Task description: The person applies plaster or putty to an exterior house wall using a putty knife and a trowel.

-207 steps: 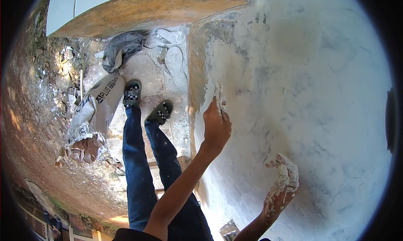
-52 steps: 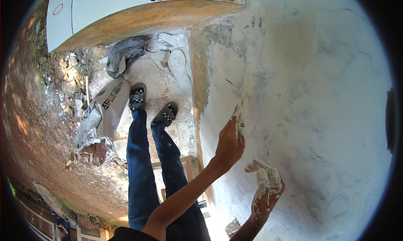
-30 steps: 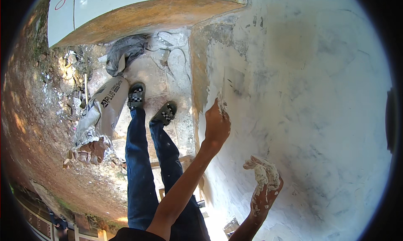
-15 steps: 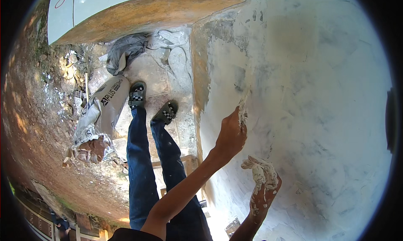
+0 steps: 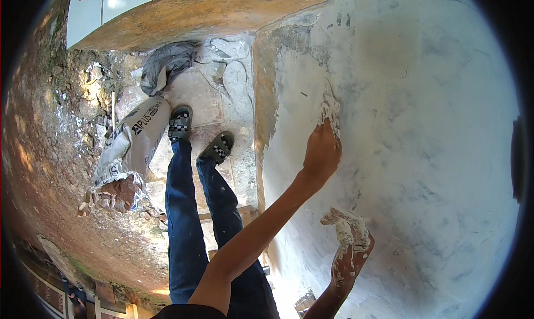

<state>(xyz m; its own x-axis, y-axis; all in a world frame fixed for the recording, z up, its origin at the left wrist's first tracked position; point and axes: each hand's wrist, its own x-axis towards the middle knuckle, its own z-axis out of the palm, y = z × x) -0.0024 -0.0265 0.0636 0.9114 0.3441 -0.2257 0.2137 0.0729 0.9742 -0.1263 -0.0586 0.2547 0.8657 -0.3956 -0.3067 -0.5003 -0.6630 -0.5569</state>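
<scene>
My left hand (image 5: 324,153) is closed around a thin, putty-smeared scraper (image 5: 330,105), seen nearly edge-on against the pale wall (image 5: 434,141). Its handle is hidden inside my fist, and fresh white putty clings to the blade and fingers. Lower down, my right hand (image 5: 351,236) stays in front of the same wall, bent at the knuckles with the fingers curled to the left. Thick wet putty (image 5: 346,228) coats its fingers and palm and runs in streaks to the wrist. The wall is patchy white and grey, with a bare brownish strip along its left edge.
My sandalled feet (image 5: 181,124) stand on the dusty paving (image 5: 203,105). Left of them lies a torn printed sack (image 5: 142,127) beside a grey crumpled bag (image 5: 167,66). A white-topped ledge (image 5: 183,21) crosses the far end. Wooden bars (image 5: 245,210) show behind my legs.
My left hand has slid up the wall and slightly right with the scraper, and a thicker patch of putty shows at its tip. The right hand has hardly moved.
</scene>
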